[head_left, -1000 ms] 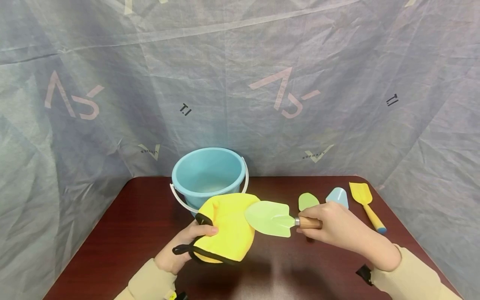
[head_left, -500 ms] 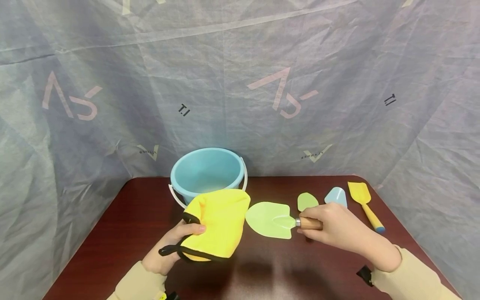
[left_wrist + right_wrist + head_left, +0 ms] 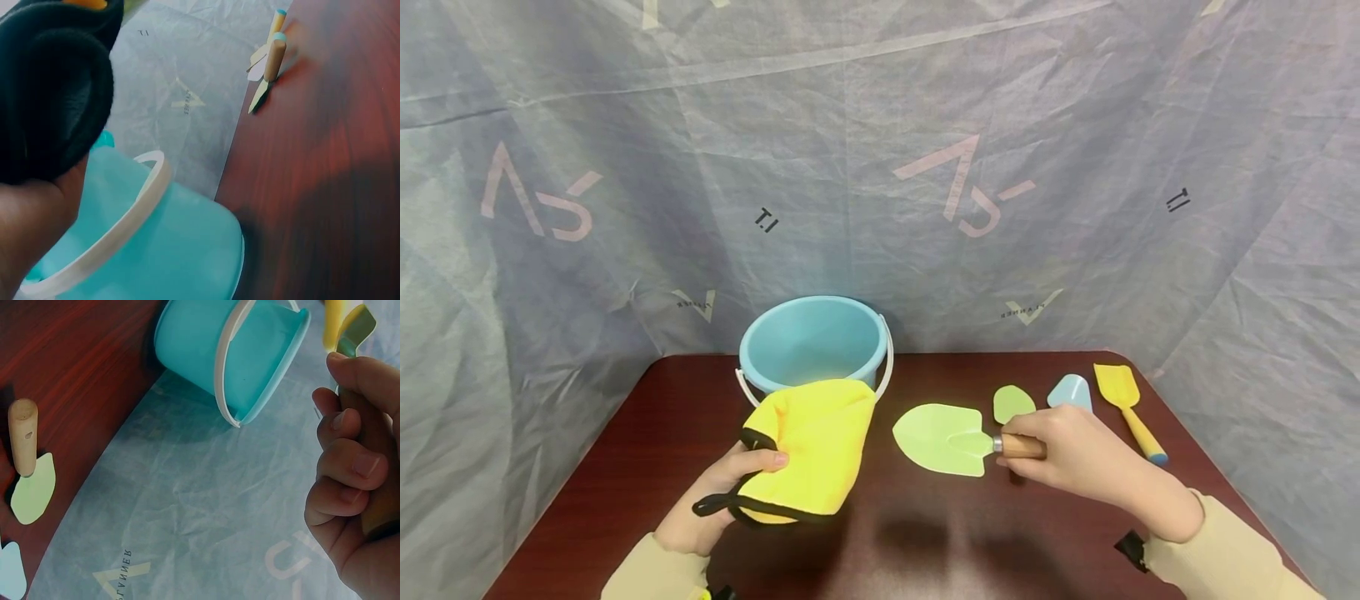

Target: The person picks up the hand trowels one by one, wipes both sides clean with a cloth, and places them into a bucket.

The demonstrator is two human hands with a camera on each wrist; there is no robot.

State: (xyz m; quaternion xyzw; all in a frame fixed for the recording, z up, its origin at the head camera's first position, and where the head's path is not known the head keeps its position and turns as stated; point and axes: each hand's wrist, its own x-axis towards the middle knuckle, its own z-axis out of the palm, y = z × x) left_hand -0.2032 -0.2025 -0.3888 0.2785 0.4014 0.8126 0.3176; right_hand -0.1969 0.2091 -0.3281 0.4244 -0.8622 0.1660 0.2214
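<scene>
My left hand [image 3: 711,485] grips a folded yellow cloth [image 3: 812,450] with black edging and a black hanging loop, thumb on top. In the left wrist view, the cloth's dark underside [image 3: 56,100] fills the upper left. A light green hand trowel [image 3: 940,439] is in my right hand [image 3: 1078,458], blade pointing left toward the cloth with a gap between. Curled fingers [image 3: 350,462] wrap its wooden handle in the right wrist view. Behind the cloth stands a light blue bucket [image 3: 752,333] with a white handle; the cloth hides part of its front.
At the back right of the dark red table [image 3: 640,433] lie a smaller green trowel [image 3: 1013,402], a pale blue scoop [image 3: 1072,390] and a yellow shovel [image 3: 1127,400] with a blue handle tip. Grey printed sheeting [image 3: 850,167] hangs behind and at both sides.
My left hand has carried the cloth to the left, away from the trowel blade that overlapped it a second ago. The right hand and trowel have stayed almost still.
</scene>
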